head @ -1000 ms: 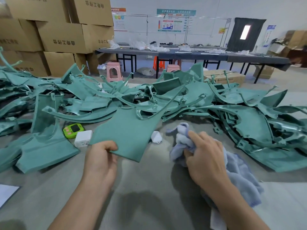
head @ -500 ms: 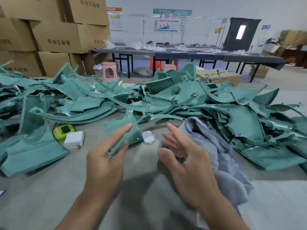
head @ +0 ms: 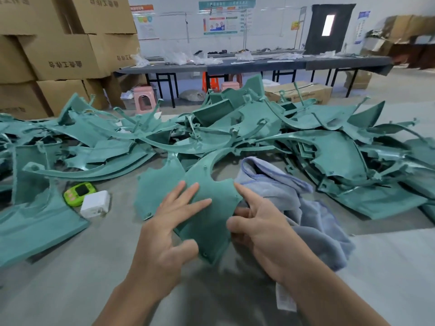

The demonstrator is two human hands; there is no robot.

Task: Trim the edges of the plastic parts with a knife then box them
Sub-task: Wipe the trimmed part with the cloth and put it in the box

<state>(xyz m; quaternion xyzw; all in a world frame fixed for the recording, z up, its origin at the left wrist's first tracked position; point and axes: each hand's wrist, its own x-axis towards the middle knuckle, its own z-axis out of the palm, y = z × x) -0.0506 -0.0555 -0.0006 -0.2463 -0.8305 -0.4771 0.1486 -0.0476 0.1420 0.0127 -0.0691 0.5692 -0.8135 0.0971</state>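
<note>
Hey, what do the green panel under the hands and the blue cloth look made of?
The teal flat panel: likely moulded plastic, matte, textured face, thin edges. The pale blue-grey cloth: soft fleecy fabric, probably microfibre; fuzzy nap, loose folds.

Both grips are set on one plastic part, with bare forearms brought in from below.
The left grip is laid palm down on the plastic part, its fingers held straight and fanned apart and its thumb stretched out to the right. The right grip is seen from the back and is turned inward. Its index finger is held straight and pointed up and to the left along the part's edge, its other fingers are curled beneath that edge, and its thumb is pressed on top. The forearms are angled toward each other.
</note>
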